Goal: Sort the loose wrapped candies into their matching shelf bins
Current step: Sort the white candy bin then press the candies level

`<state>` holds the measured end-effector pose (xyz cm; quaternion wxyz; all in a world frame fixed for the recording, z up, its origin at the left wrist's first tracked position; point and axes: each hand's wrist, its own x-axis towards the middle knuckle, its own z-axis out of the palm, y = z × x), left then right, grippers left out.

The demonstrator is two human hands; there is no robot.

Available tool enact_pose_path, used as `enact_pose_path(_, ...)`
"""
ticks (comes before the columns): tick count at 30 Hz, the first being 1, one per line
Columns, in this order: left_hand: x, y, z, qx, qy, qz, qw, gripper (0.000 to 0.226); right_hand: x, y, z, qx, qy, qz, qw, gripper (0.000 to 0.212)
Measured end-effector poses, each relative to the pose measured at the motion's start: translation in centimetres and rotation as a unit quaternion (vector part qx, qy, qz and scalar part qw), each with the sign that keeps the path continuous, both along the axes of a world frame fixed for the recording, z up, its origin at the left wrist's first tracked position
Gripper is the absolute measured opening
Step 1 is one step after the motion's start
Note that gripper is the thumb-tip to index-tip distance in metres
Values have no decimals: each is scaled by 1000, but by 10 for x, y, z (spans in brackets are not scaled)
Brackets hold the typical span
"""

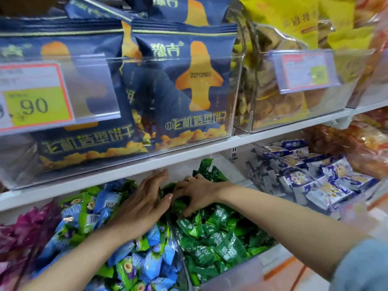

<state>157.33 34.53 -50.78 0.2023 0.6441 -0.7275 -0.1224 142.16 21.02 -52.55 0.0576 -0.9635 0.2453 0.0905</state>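
On the lower shelf two clear bins stand side by side. The left bin holds blue and light-green wrapped candies (pixel 134 261); the right bin holds dark green wrapped candies (pixel 218 242). My left hand (pixel 142 202) lies flat, fingers together, over the blue-green pile against the clear divider (pixel 178 248) between the bins. My right hand (pixel 195 195) is curled down into the back of the dark green pile, fingers closed around green wrappers. What lies inside its palm is hidden.
Purple-wrapped candies (pixel 23 229) fill the bin at far left. Blue-and-white packets (pixel 310 177) sit in a bin to the right. The white shelf edge (pixel 117 175) runs just above my hands, carrying bins of navy biscuit bags (pixel 178 85) with price tags.
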Motion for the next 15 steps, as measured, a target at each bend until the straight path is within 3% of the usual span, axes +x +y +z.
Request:
enact_pose_path(4,2,1,-1,-3,-1,3,1000,84,-6,-6,3,12,-11,6,1000,54)
enact_pose_path(15,3,0,-2,3,-5,1,1000,80,-43,-17,19,38,-6,-80,996,73)
